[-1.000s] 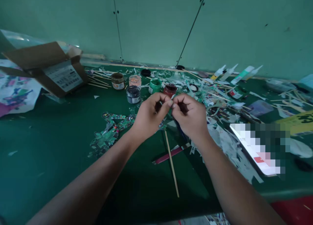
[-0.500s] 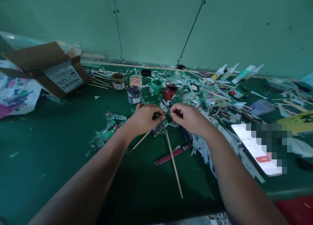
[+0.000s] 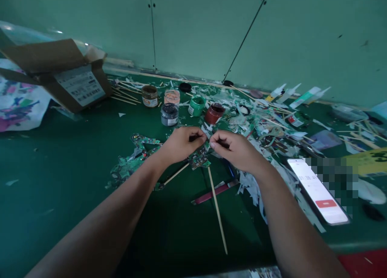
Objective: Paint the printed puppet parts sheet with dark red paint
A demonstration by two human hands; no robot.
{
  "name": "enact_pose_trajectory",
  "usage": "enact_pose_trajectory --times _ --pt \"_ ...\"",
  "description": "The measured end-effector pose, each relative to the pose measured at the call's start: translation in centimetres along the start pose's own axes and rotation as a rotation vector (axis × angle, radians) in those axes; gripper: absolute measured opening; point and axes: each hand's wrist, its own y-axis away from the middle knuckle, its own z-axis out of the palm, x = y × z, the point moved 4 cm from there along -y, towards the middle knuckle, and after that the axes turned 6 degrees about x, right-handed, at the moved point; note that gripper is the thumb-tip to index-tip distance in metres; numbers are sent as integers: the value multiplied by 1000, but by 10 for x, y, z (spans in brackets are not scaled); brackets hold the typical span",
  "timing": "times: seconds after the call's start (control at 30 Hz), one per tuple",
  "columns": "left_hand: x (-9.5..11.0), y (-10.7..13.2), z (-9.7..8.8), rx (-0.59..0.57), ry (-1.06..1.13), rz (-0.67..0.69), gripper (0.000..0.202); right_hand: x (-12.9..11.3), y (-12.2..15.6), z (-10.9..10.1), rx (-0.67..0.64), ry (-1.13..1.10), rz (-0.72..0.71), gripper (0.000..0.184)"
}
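My left hand [image 3: 186, 144] is closed in a pinch above a dark, speckled cutout piece [image 3: 200, 160] with green edges. My right hand [image 3: 234, 148] is pinched too, its fingertips almost meeting those of the left; what either pinch holds is too small to make out. Below the piece, a thin wooden stick [image 3: 218, 213] slants toward the table's front edge. Another stick with a dark tip [image 3: 177, 174] lies under my left wrist. Beside my left forearm are green patterned cutouts [image 3: 128, 167], partly covered. A pink-red flat tool [image 3: 213, 193] lies under the long stick.
Open paint jars, among them a grey one [image 3: 169, 115] and a red one [image 3: 214, 113], stand behind my hands. Paper scraps [image 3: 250, 187] and pliers [image 3: 270, 137] crowd the right side. A lit phone [image 3: 320, 193] lies at right, a cardboard box [image 3: 75, 86] at left.
My hands have come closer together, the fingertips now nearly touching. The speckled piece shows slightly lower between them. The whole view has shifted a little.
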Motion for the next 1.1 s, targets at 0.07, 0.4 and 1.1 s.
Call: enact_pose_trajectory --times 0.07,0.4,1.1 --pt "0 0 0 -8 15 10 15 -1 1 0 5 3 4 18" --pt "-2 0 -2 -79 122 -6 18 -2 -1 2 28 -41 -10 17" --pt "-4 -1 -2 -90 93 26 21 3 -1 5 27 -141 -3 21"
